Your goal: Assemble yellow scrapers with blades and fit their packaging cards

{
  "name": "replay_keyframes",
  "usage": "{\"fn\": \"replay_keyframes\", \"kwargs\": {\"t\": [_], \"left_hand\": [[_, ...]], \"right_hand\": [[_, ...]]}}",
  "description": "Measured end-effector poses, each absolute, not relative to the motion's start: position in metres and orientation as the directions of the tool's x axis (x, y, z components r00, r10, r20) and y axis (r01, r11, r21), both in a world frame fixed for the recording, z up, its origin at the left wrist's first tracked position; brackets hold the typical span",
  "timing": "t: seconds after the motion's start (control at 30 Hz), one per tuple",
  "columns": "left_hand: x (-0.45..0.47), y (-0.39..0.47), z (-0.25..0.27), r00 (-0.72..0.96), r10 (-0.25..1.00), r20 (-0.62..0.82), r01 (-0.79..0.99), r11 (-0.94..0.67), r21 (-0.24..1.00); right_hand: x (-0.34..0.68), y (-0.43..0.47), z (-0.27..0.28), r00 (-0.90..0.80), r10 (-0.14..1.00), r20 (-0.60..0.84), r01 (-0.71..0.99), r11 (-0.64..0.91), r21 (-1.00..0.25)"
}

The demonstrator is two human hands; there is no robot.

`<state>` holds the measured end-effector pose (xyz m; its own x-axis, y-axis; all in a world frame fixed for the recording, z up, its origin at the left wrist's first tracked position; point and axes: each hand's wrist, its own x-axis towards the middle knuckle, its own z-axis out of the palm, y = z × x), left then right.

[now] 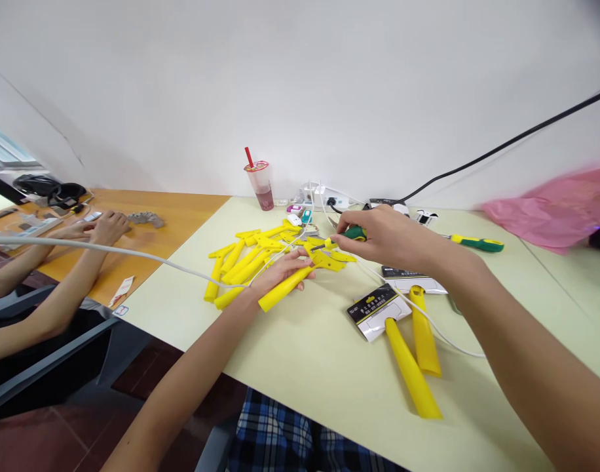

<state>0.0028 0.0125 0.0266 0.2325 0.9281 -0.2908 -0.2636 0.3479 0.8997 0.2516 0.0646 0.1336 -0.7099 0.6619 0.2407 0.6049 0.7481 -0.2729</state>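
Observation:
My left hand [286,270] is closed around a yellow plastic scraper [286,288], whose handle slants toward the table's front edge. In my right hand [371,235] is a screwdriver with a green and yellow handle [354,233]. Its shaft points left at the scraper's head; whether the tip touches a screw is too small to tell. Just behind and left of my left hand lies a pile of similar yellow scrapers [231,262]. Two more yellow scrapers [411,367] with black and white cards [378,311] rest below my right forearm.
A drink cup [261,187] with a red straw stands at the back, left of a power strip [324,195]. A second screwdriver [477,243] and a pink plastic bag [555,206] lie to the right. A white cable [182,262] crosses in front. Another person's hands [108,228] work at the left table.

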Motion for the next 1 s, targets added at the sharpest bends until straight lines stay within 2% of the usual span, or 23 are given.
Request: {"fn": "replay_keyframes", "kwargs": {"t": [0.43, 0.73, 0.8, 0.9, 1.0], "left_hand": [[0.0, 0.015, 0.022, 0.247, 0.923, -0.295, -0.31, 0.363, 0.879], [-0.002, 0.018, 0.018, 0.252, 0.929, -0.272, -0.33, 0.346, 0.878], [-0.001, 0.017, 0.018, 0.241, 0.935, -0.261, -0.356, 0.336, 0.872], [-0.002, 0.015, 0.023, 0.178, 0.96, -0.216, -0.445, 0.274, 0.852], [-0.006, 0.014, 0.031, 0.079, 0.979, -0.186, -0.572, 0.197, 0.796]], "right_hand": [[0.256, 0.066, 0.136, -0.682, 0.695, 0.227, 0.64, 0.717, -0.276], [0.261, 0.06, 0.141, -0.678, 0.68, 0.28, 0.604, 0.732, -0.316], [0.261, 0.061, 0.14, -0.638, 0.689, 0.343, 0.591, 0.724, -0.355], [0.26, 0.071, 0.134, -0.508, 0.735, 0.449, 0.531, 0.677, -0.509], [0.258, 0.084, 0.124, -0.476, 0.768, 0.429, 0.454, 0.632, -0.628]]}}
